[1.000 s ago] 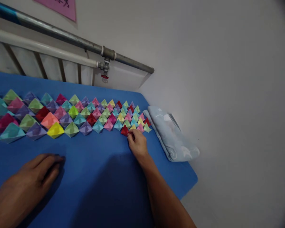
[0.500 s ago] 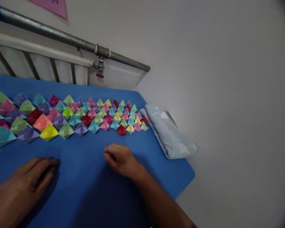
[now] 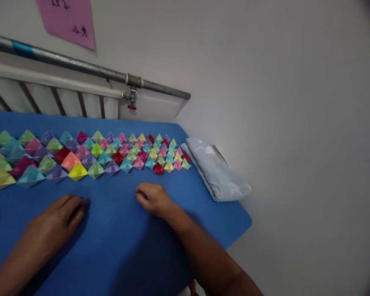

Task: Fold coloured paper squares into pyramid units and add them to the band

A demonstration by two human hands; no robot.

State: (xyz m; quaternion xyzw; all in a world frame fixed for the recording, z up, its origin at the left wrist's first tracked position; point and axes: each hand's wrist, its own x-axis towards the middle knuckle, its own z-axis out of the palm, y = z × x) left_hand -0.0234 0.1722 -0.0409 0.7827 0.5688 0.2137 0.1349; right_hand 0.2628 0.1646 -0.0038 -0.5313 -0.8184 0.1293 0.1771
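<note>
Several rows of folded paper boats in many colours stand on a blue table (image 3: 111, 197), among them a yellow boat (image 3: 78, 172) and a red boat (image 3: 158, 168). My left hand (image 3: 60, 211) rests on the table in front of the boats at the left, its fingers curled together with no object visible in them. Farther right, my right hand (image 3: 152, 197) lies on the table with curled fingers, just in front of the rows, and nothing shows in it. Neither hand touches a boat.
A folded light-blue cloth (image 3: 218, 170) lies at the table's right end against the wall. Behind the table run a metal pipe (image 3: 80, 63) with a red-handled valve (image 3: 132, 98) and a white radiator (image 3: 69, 84). A pink paper (image 3: 69, 20) hangs above.
The view has shifted left and up, showing more boats and more of the pink paper. Both hands keep about the same curled pose; my left hand appears farther right in the picture.
</note>
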